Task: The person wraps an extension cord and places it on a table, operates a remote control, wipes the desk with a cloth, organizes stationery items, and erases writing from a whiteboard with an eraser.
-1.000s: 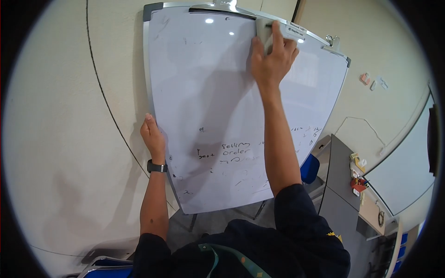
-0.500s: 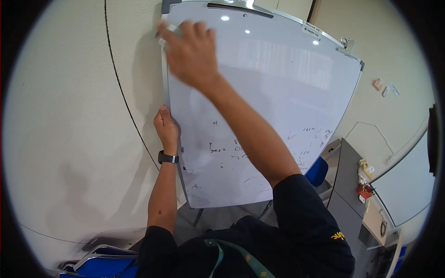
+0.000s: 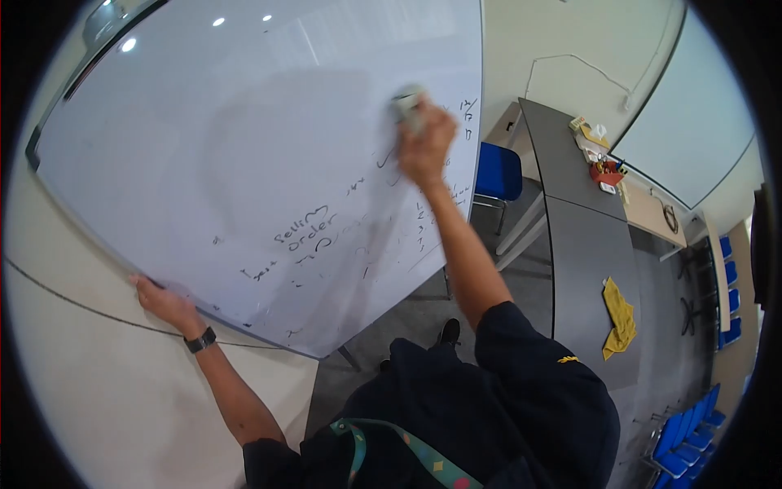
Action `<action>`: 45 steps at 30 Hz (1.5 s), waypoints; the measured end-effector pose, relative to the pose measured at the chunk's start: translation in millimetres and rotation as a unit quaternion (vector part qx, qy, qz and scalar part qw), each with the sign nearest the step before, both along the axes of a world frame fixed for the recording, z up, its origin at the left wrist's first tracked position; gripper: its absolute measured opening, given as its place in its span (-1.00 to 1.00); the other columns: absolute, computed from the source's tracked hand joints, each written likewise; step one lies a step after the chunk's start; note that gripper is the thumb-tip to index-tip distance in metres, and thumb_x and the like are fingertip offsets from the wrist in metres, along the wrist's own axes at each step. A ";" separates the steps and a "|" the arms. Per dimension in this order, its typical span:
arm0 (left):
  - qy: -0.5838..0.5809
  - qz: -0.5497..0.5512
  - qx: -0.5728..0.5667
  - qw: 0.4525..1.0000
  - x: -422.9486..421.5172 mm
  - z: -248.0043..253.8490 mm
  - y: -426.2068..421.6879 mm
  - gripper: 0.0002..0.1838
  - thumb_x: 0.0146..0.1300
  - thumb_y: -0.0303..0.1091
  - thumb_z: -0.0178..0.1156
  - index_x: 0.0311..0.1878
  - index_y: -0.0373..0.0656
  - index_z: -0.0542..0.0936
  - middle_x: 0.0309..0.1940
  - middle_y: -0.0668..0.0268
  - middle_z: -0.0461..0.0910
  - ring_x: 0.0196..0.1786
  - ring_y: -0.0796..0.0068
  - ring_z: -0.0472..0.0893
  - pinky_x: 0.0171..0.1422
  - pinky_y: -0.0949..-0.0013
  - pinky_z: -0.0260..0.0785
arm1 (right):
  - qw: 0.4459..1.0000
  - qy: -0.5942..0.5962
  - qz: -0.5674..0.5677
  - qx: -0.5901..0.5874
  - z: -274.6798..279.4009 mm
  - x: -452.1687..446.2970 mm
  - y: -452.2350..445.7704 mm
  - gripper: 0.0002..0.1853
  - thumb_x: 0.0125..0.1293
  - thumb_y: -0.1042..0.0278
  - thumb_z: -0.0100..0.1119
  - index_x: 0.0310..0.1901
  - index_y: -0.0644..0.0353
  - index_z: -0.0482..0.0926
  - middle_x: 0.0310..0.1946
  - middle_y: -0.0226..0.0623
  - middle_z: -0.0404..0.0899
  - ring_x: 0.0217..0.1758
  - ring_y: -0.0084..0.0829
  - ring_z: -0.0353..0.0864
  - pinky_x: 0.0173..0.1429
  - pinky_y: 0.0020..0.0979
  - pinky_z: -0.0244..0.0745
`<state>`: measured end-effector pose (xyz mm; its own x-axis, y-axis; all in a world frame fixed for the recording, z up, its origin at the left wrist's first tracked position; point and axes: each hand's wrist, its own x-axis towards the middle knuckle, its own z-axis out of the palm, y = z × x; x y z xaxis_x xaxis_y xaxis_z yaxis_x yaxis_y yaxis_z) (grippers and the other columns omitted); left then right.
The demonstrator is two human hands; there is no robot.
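A large whiteboard point(image 3: 269, 122) stands tilted across the view, with black handwriting over its lower and right parts, including the words "Selling order". My right hand point(image 3: 428, 147) is closed round a pale grey whiteboard eraser point(image 3: 410, 106), blurred by motion, against the board's right side near the check marks. At the lower left, my left hand point(image 3: 167, 306) grips the board's frame, fingers partly hidden behind it. A dark watch sits on the left wrist.
Grey tables point(image 3: 582, 244) run along the right, bearing a yellow cloth point(image 3: 619, 318) and a red pen holder point(image 3: 607, 171). A blue chair point(image 3: 499, 169) stands behind the board's right edge. More blue chairs point(image 3: 688, 432) are at the lower right. A cable point(image 3: 73, 301) hangs along the left wall.
My view has turned to the right. My right hand has moved from the board's upper left edge to its right side with the eraser. My left hand still holds the frame.
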<state>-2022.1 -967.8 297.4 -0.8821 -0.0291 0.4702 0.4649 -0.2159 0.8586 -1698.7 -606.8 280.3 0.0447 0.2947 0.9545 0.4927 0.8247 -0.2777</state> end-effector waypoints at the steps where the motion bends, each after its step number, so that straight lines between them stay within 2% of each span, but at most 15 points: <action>1: 0.003 -0.005 -0.003 1.000 3.0 3.4 2.6 -0.32 0.57 0.08 -0.15 -0.02 -0.56 0.50 -0.04 0.04 0.55 -0.06 0.27 0.50 0.15 0.27 0.37 | 0.999 0.038 0.001 -0.024 1.5 26.6 34.4 -0.37 0.23 0.40 0.26 0.36 0.15 0.37 0.03 0.02 0.44 0.10 -0.02 0.32 0.24 -0.05 0.18; 4: -0.019 0.013 0.025 0.999 15.3 11.9 7.5 -0.31 0.57 0.08 -0.17 0.09 -0.57 0.47 0.07 -0.01 0.52 0.04 0.23 0.50 0.22 0.24 0.36 | 0.984 0.140 -0.028 -0.107 0.7 63.2 93.5 -0.36 0.23 0.40 0.24 0.37 0.13 0.34 0.07 0.06 0.41 0.11 0.01 0.30 0.26 -0.01 0.14; 8: 0.001 0.038 -0.010 0.999 14.9 11.2 4.6 -0.28 0.57 0.09 -0.21 0.15 -0.59 0.44 0.13 -0.05 0.49 0.10 0.17 0.49 0.28 0.21 0.34 | 0.943 0.245 -0.145 -0.174 -27.6 34.0 69.4 -0.38 0.25 0.39 0.21 0.37 0.18 0.34 0.07 0.06 0.39 0.14 0.03 0.27 0.26 -0.02 0.12; 13: 0.014 0.042 -0.013 0.999 14.6 12.8 6.3 -0.31 0.57 0.09 -0.20 0.04 -0.57 0.47 0.07 -0.01 0.50 0.06 0.19 0.48 0.27 0.19 0.35 | 0.986 0.118 0.099 -0.064 -16.1 -42.8 -60.4 -0.27 0.10 0.38 0.32 0.38 0.00 0.37 0.08 -0.10 0.41 0.13 -0.08 0.31 0.21 -0.08 0.15; 15: 0.014 0.032 0.004 0.999 15.7 13.8 6.4 -0.33 0.58 0.07 -0.21 0.00 -0.55 0.47 0.07 -0.01 0.49 0.06 0.20 0.48 0.28 0.15 0.35 | 0.989 0.097 0.097 -0.054 7.8 -26.8 -50.1 -0.28 0.08 0.39 0.30 0.36 0.02 0.38 0.02 -0.08 0.39 0.05 -0.06 0.31 0.17 -0.06 0.16; 18: -0.010 0.032 0.041 0.999 21.8 19.8 10.1 -0.42 0.56 -0.06 -0.15 0.11 -0.56 0.46 0.11 0.01 0.50 0.09 0.20 0.51 0.25 0.13 0.41 | 0.978 0.170 0.019 -0.121 -6.2 3.4 6.1 -0.28 0.13 0.38 0.29 0.38 0.08 0.32 -0.02 -0.07 0.38 0.02 -0.06 0.29 0.16 -0.05 0.15; 21: -0.007 0.032 0.023 0.999 30.6 22.3 15.4 -0.38 0.56 -0.02 -0.17 0.16 -0.58 0.40 0.21 -0.04 0.41 0.20 0.17 0.45 0.36 0.07 0.34 | 0.946 0.237 -0.084 -0.202 -91.6 33.6 38.9 -0.28 0.19 0.37 0.27 0.40 0.13 0.27 -0.01 -0.04 0.39 0.05 -0.06 0.28 0.19 -0.06 0.14; 24: 0.031 -0.013 0.009 0.999 27.0 19.8 14.2 -0.35 0.57 0.01 -0.21 0.24 -0.56 0.33 0.30 -0.07 0.31 0.31 0.12 0.36 0.50 0.00 0.20 | 0.888 0.284 -0.168 -0.322 -217.0 58.1 39.0 -0.32 0.24 0.34 0.25 0.40 0.14 0.26 0.08 0.01 0.41 0.14 -0.03 0.30 0.28 -0.05 0.14; 28: 0.027 -0.016 0.031 0.999 13.6 17.0 9.1 -0.40 0.55 0.03 -0.17 0.19 -0.45 0.37 0.27 0.04 0.34 0.28 0.15 0.37 0.52 -0.03 0.15 | 0.675 0.367 -0.215 -0.602 -336.5 80.6 9.0 -0.35 0.32 0.18 0.22 0.40 0.01 0.23 0.17 0.08 0.38 0.29 0.03 0.29 0.37 0.01 0.13; 32: 0.001 0.009 0.051 0.999 35.2 23.7 19.9 -0.43 0.55 0.04 -0.16 0.13 -0.41 0.40 0.23 0.08 0.37 0.25 0.17 0.38 0.48 -0.03 0.17 | 0.595 0.379 -0.226 -0.672 -381.1 78.5 0.3 -0.31 0.30 0.12 0.21 0.41 -0.05 0.17 0.22 0.15 0.31 0.30 0.04 0.28 0.37 0.00 0.20; 34: -0.003 0.031 0.044 0.999 32.1 22.5 16.2 -0.43 0.56 0.04 -0.16 0.14 -0.40 0.40 0.23 0.08 0.37 0.26 0.17 0.38 0.48 -0.04 0.17 | 0.519 0.413 -0.247 -0.706 -363.1 78.6 15.1 -0.33 0.31 0.10 0.20 0.39 -0.06 0.17 0.23 0.15 0.29 0.29 0.02 0.30 0.35 0.00 0.24; 37: 0.017 -0.004 0.047 0.999 12.3 19.3 7.3 -0.43 0.56 0.04 -0.15 0.16 -0.39 0.41 0.23 0.08 0.38 0.26 0.18 0.40 0.48 -0.05 0.19 | 0.590 0.465 -0.220 -0.622 -283.8 74.3 41.7 -0.39 0.30 0.17 0.21 0.34 -0.02 0.24 0.16 0.20 0.33 0.23 0.09 0.32 0.26 0.02 0.30; 41: 0.003 0.004 0.056 0.998 35.0 23.2 18.6 -0.43 0.56 0.02 -0.14 0.15 -0.42 0.40 0.22 0.07 0.38 0.25 0.18 0.41 0.48 -0.03 0.22 | 0.844 0.411 -0.176 -0.297 -133.5 58.4 90.3 -0.44 0.12 0.49 0.29 0.20 0.11 0.41 0.01 -0.05 0.46 0.14 -0.04 0.34 0.21 -0.09 0.28; 43: -0.004 0.003 0.063 0.998 40.9 25.4 22.6 -0.43 0.56 0.02 -0.14 0.14 -0.43 0.40 0.20 0.07 0.39 0.23 0.18 0.42 0.48 -0.02 0.22 | 0.887 0.397 -0.122 -0.199 -46.6 37.0 94.0 -0.47 0.13 0.38 0.26 0.19 0.07 0.43 -0.03 -0.13 0.44 0.04 -0.14 0.29 0.19 -0.12 0.19; 45: -0.010 0.026 0.062 0.998 43.0 26.5 24.5 -0.40 0.56 0.03 -0.15 0.19 -0.47 0.37 0.24 0.04 0.37 0.24 0.15 0.42 0.48 -0.02 0.23 | 0.919 0.339 -0.032 -0.196 17.0 18.4 70.9 -0.33 0.02 0.35 0.33 0.26 0.07 0.41 -0.06 -0.04 0.35 0.06 -0.03 0.30 0.13 -0.05 0.24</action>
<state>-1979.0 -943.4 323.9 -0.8870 -0.1318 0.4426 0.4612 -0.2981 0.8357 -1680.3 -535.9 297.2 0.6202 0.5866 0.5208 0.1399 0.5706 -0.8092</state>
